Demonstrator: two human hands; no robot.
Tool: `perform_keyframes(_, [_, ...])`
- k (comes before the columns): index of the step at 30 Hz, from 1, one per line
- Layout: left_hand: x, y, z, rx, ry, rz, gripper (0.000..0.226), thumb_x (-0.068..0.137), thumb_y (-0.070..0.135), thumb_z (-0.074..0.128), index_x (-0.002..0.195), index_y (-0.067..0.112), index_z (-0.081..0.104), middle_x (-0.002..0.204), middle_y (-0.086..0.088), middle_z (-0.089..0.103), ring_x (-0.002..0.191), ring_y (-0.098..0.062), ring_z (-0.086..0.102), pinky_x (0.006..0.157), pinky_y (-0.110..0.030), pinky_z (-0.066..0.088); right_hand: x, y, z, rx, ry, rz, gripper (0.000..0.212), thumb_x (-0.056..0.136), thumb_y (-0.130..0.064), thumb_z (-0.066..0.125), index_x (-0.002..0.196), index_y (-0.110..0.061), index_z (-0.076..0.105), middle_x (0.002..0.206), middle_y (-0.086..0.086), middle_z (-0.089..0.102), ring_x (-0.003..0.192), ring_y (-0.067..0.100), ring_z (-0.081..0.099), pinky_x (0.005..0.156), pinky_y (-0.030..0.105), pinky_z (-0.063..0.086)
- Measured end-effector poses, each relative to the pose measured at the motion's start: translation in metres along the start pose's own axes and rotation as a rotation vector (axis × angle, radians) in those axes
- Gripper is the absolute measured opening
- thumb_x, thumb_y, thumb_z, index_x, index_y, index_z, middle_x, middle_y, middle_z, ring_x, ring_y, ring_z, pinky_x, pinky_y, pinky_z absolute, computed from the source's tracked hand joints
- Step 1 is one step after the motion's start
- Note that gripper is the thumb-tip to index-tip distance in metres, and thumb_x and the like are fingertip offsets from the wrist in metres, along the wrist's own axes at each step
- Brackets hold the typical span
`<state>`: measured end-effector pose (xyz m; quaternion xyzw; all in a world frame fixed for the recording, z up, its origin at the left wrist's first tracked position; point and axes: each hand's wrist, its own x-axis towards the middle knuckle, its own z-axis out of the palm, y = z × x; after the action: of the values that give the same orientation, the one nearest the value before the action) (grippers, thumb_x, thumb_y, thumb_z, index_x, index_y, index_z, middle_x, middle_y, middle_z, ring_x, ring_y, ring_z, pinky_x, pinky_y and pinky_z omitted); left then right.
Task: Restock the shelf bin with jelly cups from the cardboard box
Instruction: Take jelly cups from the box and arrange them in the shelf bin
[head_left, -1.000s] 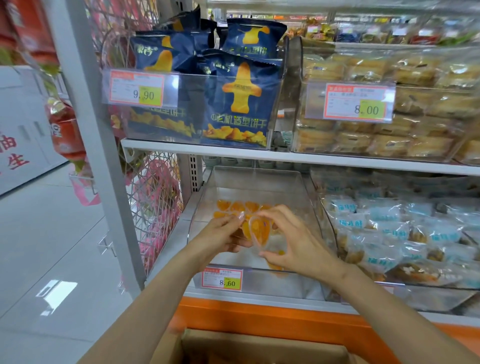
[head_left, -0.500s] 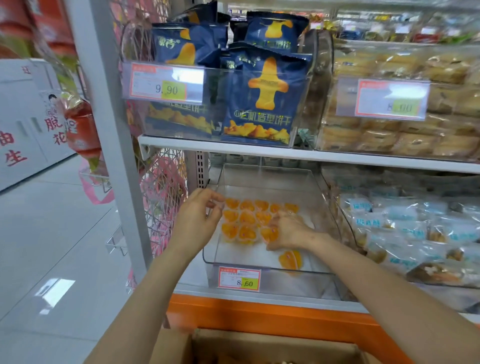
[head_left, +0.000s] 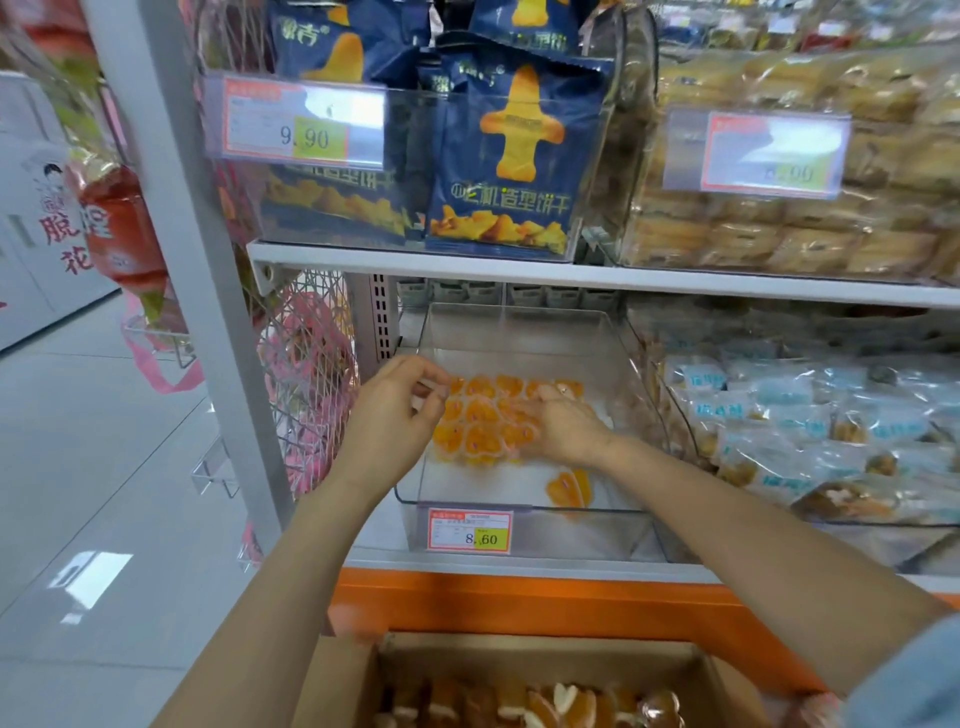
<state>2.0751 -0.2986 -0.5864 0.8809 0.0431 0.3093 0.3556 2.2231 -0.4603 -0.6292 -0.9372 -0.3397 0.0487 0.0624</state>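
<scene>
The clear shelf bin (head_left: 571, 535) sits on the lower shelf and carries an 8.60 price tag. Orange jelly cups (head_left: 480, 413) lie in neat rows on its floor, and one loose jelly cup (head_left: 569, 488) lies nearer the front wall. My right hand (head_left: 563, 426) rests palm down on the right part of the rows. My left hand (head_left: 395, 410) hovers at the bin's left wall with loosely curled fingers that hold nothing. The cardboard box (head_left: 343, 675) stands below the shelf with more jelly cups (head_left: 545, 701) inside.
Right of the bin is another bin of pale blue snack packs (head_left: 810, 431). Blue biscuit bags (head_left: 498, 156) and wrapped cakes (head_left: 779, 228) fill the shelf above. A grey upright post (head_left: 208, 291) and a wire mesh side panel (head_left: 306, 374) stand to the left.
A second ago both hands held a jelly cup over the bin's front. The cup now lies in the rows, my left hand has drawn off to the left, and my right hand rests on the cups.
</scene>
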Motion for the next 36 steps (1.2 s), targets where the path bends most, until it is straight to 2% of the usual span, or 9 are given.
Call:
perform_keyframes(5, [0.0, 0.013, 0.027, -0.035, -0.203, 0.01, 0.013, 0.086, 0.004, 0.061, 0.097, 0.006, 0.065, 0.097, -0.002, 0.064, 0.078, -0.011, 0.056, 0.066, -0.01, 0.04, -0.038, 0.01, -0.056, 0.212, 0.235, -0.097, 0.049, 0.082, -0.031, 0.071, 0.128, -0.019, 0.058, 0.111, 0.008, 0.05, 0.111, 0.026, 0.048, 0.094, 0.028, 0.038])
perform_keyframes(9, [0.015, 0.017, 0.079, 0.143, -0.615, 0.054, 0.032, 0.081, 0.01, 0.068, 0.111, 0.009, 0.06, 0.113, -0.005, 0.063, 0.092, -0.019, 0.059, 0.079, -0.024, 0.045, -0.092, 0.018, -0.076, 0.334, 0.413, -0.177, 0.033, 0.084, -0.019, 0.07, 0.116, -0.016, 0.066, 0.105, 0.003, 0.053, 0.09, 0.006, 0.049, 0.078, 0.011, 0.036])
perform_keyframes(13, [0.025, 0.015, 0.125, 0.349, -0.931, 0.055, 0.044, 0.082, 0.012, 0.068, 0.124, 0.014, 0.053, 0.127, -0.004, 0.056, 0.111, -0.023, 0.054, 0.082, -0.023, 0.04, -0.114, 0.031, -0.065, 0.424, 0.494, -0.228, 0.025, 0.082, -0.009, 0.07, 0.105, -0.015, 0.07, 0.096, -0.003, 0.054, 0.084, -0.011, 0.051, 0.073, 0.0, 0.035])
perform_keyframes(17, [0.027, 0.006, 0.143, 0.4, -0.867, 0.074, 0.013, 0.083, 0.011, 0.063, 0.096, 0.012, 0.062, 0.107, -0.009, 0.066, 0.101, -0.027, 0.059, 0.08, -0.029, 0.045, -0.12, 0.04, -0.055, 0.46, 0.524, -0.241, 0.02, 0.083, -0.009, 0.068, 0.1, -0.02, 0.07, 0.094, -0.007, 0.055, 0.086, -0.006, 0.052, 0.073, 0.003, 0.038])
perform_keyframes(22, [0.025, 0.002, 0.127, 0.221, -0.798, 0.017, 0.011, 0.082, 0.002, 0.061, 0.089, 0.011, 0.062, 0.086, -0.006, 0.065, 0.078, -0.015, 0.055, 0.073, -0.022, 0.046, -0.118, 0.041, -0.049, 0.459, 0.507, -0.267, 0.021, 0.086, -0.006, 0.064, 0.103, -0.017, 0.069, 0.096, -0.014, 0.05, 0.08, -0.008, 0.053, 0.071, 0.011, 0.045])
perform_keyframes(24, [0.026, 0.009, 0.11, 0.046, -0.731, -0.038, 0.016, 0.083, 0.001, 0.064, 0.081, 0.015, 0.057, 0.076, -0.002, 0.057, 0.07, -0.008, 0.049, 0.062, -0.012, 0.038, -0.116, 0.039, -0.045, 0.44, 0.466, -0.238, 0.025, 0.086, -0.008, 0.063, 0.109, -0.018, 0.067, 0.098, -0.013, 0.049, 0.082, -0.005, 0.052, 0.073, 0.022, 0.049])
perform_keyframes(28, [0.027, 0.025, 0.074, -0.368, -0.614, -0.248, 0.026, 0.084, -0.007, 0.06, 0.073, 0.015, 0.054, 0.072, 0.0, 0.052, 0.067, -0.001, 0.05, 0.066, -0.01, 0.04, -0.116, 0.03, -0.038, 0.468, 0.315, -0.17, 0.046, 0.085, -0.021, 0.067, 0.129, -0.02, 0.052, 0.108, -0.011, 0.044, 0.098, 0.006, 0.05, 0.088, 0.032, 0.048])
perform_keyframes(31, [0.024, 0.036, 0.059, -0.442, -0.543, -0.332, 0.018, 0.086, 0.002, 0.062, 0.076, 0.017, 0.057, 0.066, 0.006, 0.056, 0.062, -0.004, 0.048, 0.06, -0.016, 0.036, -0.112, 0.02, -0.037, 0.679, 0.247, -0.055, 0.045, 0.083, -0.028, 0.07, 0.123, -0.02, 0.051, 0.107, -0.01, 0.053, 0.099, 0.011, 0.056, 0.089, 0.029, 0.049])
perform_keyframes(36, [0.008, 0.048, 0.052, -0.56, -0.477, -0.399, 0.015, 0.086, 0.006, 0.062, 0.077, 0.015, 0.055, 0.062, 0.007, 0.06, 0.057, -0.003, 0.052, 0.056, -0.018, 0.036, -0.103, 0.009, -0.036, 1.306, 0.193, 0.113, 0.019, 0.085, -0.007, 0.067, 0.09, -0.021, 0.054, 0.095, 0.009, 0.064, 0.086, 0.024, 0.065, 0.075, 0.035, 0.058])
